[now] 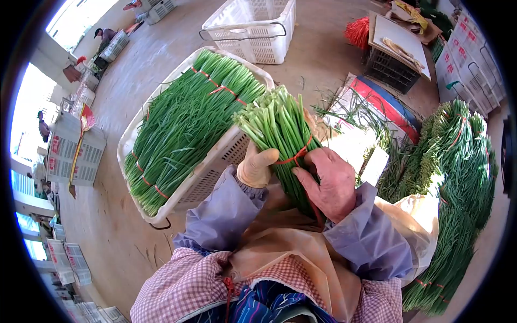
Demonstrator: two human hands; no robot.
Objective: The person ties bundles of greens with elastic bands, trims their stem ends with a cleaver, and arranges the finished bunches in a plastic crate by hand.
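Note:
A thick bunch of green chives [277, 121] is held upright in front of my chest, its pale cut ends pointing away from me. My left hand [255, 166], in a pale yellowish covering, is closed around its left side. On the right side, the fingers of my right hand [331, 183] press against the stalks at a red tie [295, 158] around the bunch. One end of red strip hangs below that hand. Just left of my hands stands a white plastic crate [212, 169] filled with tied chive bunches [186, 116].
A heap of chives [458, 177] lies on the right, near a red, white and blue sack [371, 105] with loose leaves. Beyond stand another white crate [245, 32], a board-topped black crate [396, 70] and red strips [357, 33]. Stacked crates [75, 148] and people are farther left.

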